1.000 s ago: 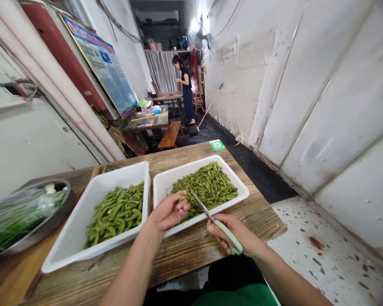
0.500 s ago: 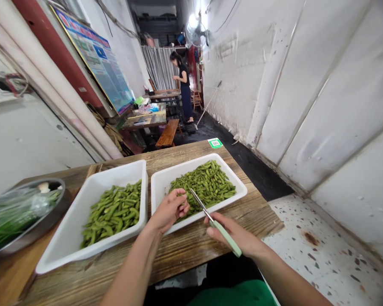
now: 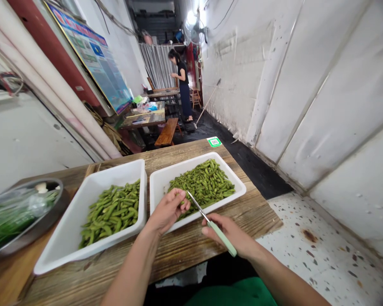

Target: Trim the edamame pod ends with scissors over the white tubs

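Observation:
My left hand (image 3: 168,209) is closed, its fingers pinched on a green edamame pod (image 3: 182,202), most of which they hide. My right hand (image 3: 228,231) grips scissors (image 3: 221,238) with pale green handles. The blades look nearly closed, and their tips are beside my left fingertips. Both hands are at the near edge of the right white tray (image 3: 239,187), which holds a heap of edamame pods (image 3: 207,182). To the left, a second white tray (image 3: 67,225) contains more edamame pods (image 3: 115,212).
The trays stand on a wooden table (image 3: 166,250) with a QR-code card (image 3: 214,142) at its far edge. At far left is a metal bowl (image 3: 59,208) with bagged greens. Beyond are a bench (image 3: 167,131), a standing person (image 3: 182,85) and a leaning long-handled tool (image 3: 207,104).
The scissors have moved slightly left and their tips have come closer to my left fingertips. The blades look less apart. My left hand stays over the tray's near edge.

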A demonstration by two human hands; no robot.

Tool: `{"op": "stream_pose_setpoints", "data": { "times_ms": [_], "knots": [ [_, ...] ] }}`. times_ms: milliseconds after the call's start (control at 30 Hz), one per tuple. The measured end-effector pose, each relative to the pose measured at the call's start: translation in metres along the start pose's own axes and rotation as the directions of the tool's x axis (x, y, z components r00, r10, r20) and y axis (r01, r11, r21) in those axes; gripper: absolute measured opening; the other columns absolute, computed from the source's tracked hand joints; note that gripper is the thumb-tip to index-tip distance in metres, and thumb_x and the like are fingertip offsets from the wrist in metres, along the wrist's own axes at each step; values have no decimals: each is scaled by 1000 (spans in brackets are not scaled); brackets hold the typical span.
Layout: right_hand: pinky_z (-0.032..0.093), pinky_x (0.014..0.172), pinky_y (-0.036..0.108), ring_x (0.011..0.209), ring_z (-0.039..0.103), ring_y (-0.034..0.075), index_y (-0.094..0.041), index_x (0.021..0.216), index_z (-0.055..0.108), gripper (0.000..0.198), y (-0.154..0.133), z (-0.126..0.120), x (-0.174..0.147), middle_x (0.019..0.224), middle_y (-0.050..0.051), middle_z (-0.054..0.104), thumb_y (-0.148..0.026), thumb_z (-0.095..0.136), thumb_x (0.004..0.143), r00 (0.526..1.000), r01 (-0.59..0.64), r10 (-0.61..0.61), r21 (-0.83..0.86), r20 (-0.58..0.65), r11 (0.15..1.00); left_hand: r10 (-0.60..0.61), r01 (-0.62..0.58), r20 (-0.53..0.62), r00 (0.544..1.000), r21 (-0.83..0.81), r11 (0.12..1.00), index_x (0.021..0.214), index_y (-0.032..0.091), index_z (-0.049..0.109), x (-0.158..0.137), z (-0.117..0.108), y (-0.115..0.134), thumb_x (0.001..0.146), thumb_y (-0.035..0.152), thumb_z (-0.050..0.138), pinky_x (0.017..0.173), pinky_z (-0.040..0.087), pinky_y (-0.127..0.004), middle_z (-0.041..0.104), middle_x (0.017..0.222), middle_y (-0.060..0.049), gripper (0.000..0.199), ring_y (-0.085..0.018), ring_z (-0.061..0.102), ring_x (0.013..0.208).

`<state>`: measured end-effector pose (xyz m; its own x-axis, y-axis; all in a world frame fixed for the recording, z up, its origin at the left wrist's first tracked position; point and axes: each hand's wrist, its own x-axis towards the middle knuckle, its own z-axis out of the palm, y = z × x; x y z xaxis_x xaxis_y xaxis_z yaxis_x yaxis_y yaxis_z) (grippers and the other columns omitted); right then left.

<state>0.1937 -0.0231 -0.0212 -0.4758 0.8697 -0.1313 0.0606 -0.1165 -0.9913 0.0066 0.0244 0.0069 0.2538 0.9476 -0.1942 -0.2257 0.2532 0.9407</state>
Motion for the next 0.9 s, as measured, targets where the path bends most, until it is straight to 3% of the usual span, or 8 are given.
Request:
{"op": "stream_pose_setpoints", "data": {
  "times_ms": [167,600,733,767,800,833,900],
  "knots": [
    [27,33,16,34,32,3,-17,82,51,41,3,4,4,52,-8,40,-52,64,66,996,-86,84,110,25,990,-8,7,27,1000,47,999,74,18,42,0,0,-2,77,35,57,58,35,-23,47,52,4,23,-10,48,56],
    [25,25,14,28,32,3,-17,73,48,41,9,13,8,40,-11,34,-54,63,66,993,-117,119,158,-4,980,34,-26,-44,998,158,987,75,18,40,6,3,-11,75,39,58,52,30,-22,50,51,4,28,-10,47,51],
    [28,27,14,30,33,4,-16,75,48,43,9,9,7,43,-10,37,-57,61,66,992,-125,128,169,-4,978,149,-99,-151,977,298,949,77,19,43,0,-2,-2,74,43,57,51,31,-22,53,54,2,28,-11,45,50],
    [29,28,14,32,34,4,-17,77,48,44,9,7,6,46,-10,38,-57,60,67,991,-132,136,186,-7,974,240,-137,-224,945,396,908,79,19,45,-4,-9,5,74,43,56,52,32,-23,54,57,2,27,-12,46,51],
    [31,30,14,34,35,4,-17,80,48,44,10,4,5,49,-9,39,-58,59,68,991,-131,136,208,-6,969,355,-158,-303,884,522,838,81,19,48,-10,-18,12,74,43,56,54,34,-24,55,60,1,26,-13,48,54],
    [34,33,15,37,38,4,-17,83,48,44,11,1,3,52,-8,41,-58,58,69,992,-120,124,230,-2,966,500,-141,-374,781,674,725,84,19,51,-16,-31,21,75,41,55,57,35,-25,56,64,0,24,-15,50,58],
    [39,40,17,45,43,5,-17,87,47,43,12,-4,1,60,-5,44,-57,55,73,997,-74,69,262,28,962,710,86,-421,564,885,457,91,19,54,-29,-60,36,76,38,52,65,37,-30,57,73,-4,24,-19,52,67]
  ]
}}
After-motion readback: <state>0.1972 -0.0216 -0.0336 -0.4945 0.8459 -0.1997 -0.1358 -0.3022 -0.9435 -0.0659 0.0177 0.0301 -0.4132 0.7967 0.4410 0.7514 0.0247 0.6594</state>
